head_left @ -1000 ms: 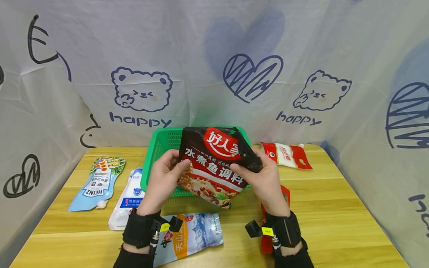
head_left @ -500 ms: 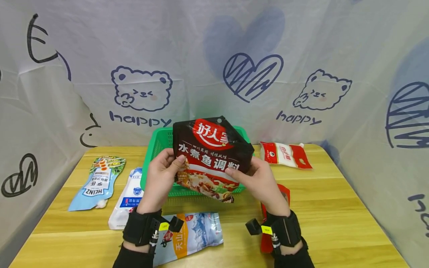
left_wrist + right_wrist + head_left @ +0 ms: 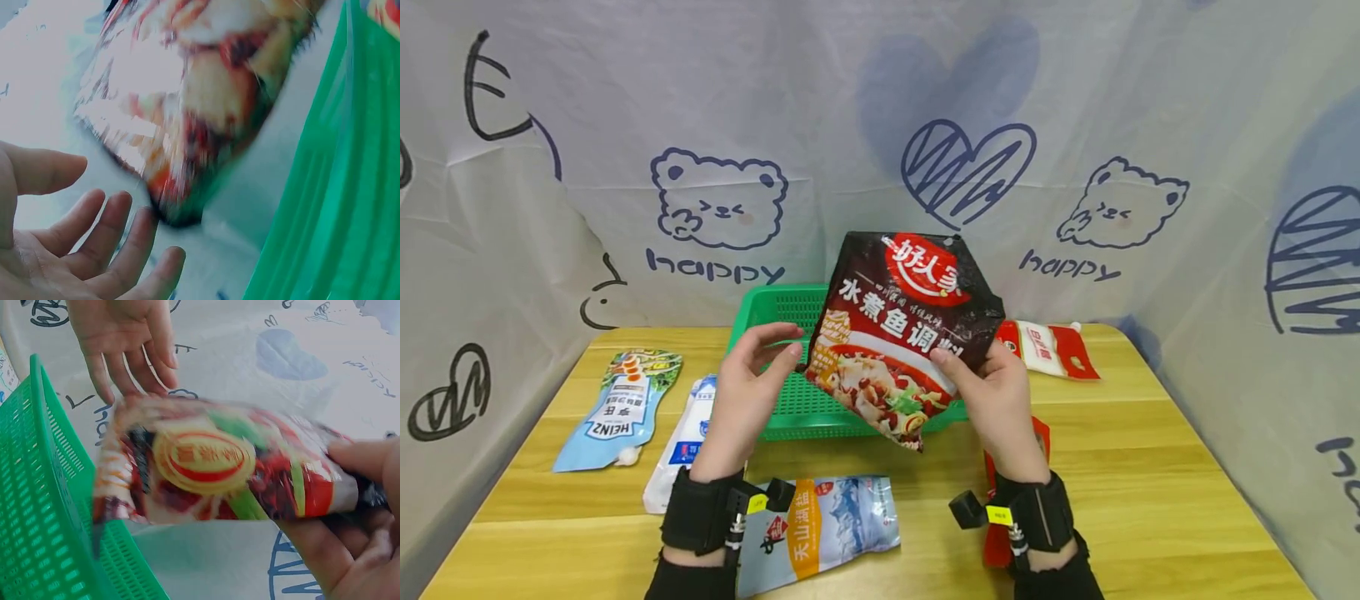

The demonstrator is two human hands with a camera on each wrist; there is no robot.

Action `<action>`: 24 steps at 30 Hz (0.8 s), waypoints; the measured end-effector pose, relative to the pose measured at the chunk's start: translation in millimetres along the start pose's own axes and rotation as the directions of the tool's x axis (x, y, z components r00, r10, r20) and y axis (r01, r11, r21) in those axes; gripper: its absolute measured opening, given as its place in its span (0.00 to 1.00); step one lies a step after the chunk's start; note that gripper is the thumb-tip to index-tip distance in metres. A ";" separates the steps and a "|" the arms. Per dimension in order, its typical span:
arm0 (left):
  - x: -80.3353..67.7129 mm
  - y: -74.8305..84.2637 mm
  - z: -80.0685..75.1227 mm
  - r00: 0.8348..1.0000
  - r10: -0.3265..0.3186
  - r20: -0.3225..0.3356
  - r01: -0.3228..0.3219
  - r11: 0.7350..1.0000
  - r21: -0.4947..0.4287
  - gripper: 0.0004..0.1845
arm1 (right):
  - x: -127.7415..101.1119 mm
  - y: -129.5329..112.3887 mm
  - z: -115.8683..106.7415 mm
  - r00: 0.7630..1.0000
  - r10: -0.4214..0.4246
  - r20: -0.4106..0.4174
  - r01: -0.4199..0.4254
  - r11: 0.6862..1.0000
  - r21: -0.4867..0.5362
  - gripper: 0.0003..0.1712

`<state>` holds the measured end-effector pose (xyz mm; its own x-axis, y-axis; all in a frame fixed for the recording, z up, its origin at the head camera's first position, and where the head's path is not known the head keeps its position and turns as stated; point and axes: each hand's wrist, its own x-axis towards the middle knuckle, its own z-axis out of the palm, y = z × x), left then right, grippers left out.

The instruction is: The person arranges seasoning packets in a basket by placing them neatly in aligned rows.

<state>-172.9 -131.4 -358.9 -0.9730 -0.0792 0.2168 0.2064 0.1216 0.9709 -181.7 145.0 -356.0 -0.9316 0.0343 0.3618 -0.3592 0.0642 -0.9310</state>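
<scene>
The right hand [image 3: 996,400] holds a dark red fish seasoning packet [image 3: 904,333] by its right edge, the thumb lying on the printed front and the other fingers curled behind it. This one-side pinch is why the packet hangs tilted, with its lower corner pointing down toward the tabletop [image 3: 1150,467]. The packet is in the air, above the front rim of the green plastic basket [image 3: 790,392] and slightly to the right of its middle. The printed face is turned toward the person.

The left hand [image 3: 748,400] holds nothing. Its fingers are spread and only lightly bent, just beside the left edge of the packet; in the left wrist view a small gap shows between the fingertips [image 3: 144,219] and the packet corner, so they seem apart, though the picture is blurred.

The other pouches lie flat on the tabletop around the basket, each separate. A Heinz sauce pouch [image 3: 623,407] and a white pouch [image 3: 688,437] lie at the left, a blue salt bag [image 3: 820,525] lies near the front edge, and a red and white bag [image 3: 1045,348] lies at the right behind. A red packet [image 3: 1037,433] is mostly hidden under the right wrist.
</scene>
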 end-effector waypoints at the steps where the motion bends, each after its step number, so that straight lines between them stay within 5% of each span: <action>1: 0.2 -0.3 -3.9 1.000 0.009 -0.014 -0.009 1.000 0.014 0.19 | 0.6 0.8 0.6 0.999 0.006 -0.035 -0.005 1.000 0.021 0.19; 6: 0.6 -3.3 -24.0 0.995 0.046 -0.089 -0.034 0.991 0.128 0.19 | 5.2 8.3 2.9 0.983 0.043 -0.180 -0.027 0.996 0.090 0.19; 10: 0.8 -6.6 -37.6 0.986 0.052 -0.156 0.000 0.948 0.320 0.20 | 10.3 16.8 2.0 0.965 0.095 -0.243 -0.066 0.990 0.123 0.20; 16: 1.8 -10.4 -51.0 0.984 -0.068 -0.162 0.141 0.856 0.497 0.27 | 16.4 27.9 -1.0 0.940 0.188 -0.283 -0.139 0.973 0.184 0.20; 24: 8.3 -23.1 -58.2 0.976 -0.184 -0.119 0.218 0.760 0.612 0.30 | 25.2 36.2 -3.8 0.941 0.205 -0.268 -0.149 0.965 0.216 0.22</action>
<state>-179.7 -192.5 -373.6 -0.9750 -0.2173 0.0454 -0.1180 0.6808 0.7229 -218.0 152.0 -380.4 -0.9358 0.3129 0.1625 -0.2201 -0.1584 -0.9625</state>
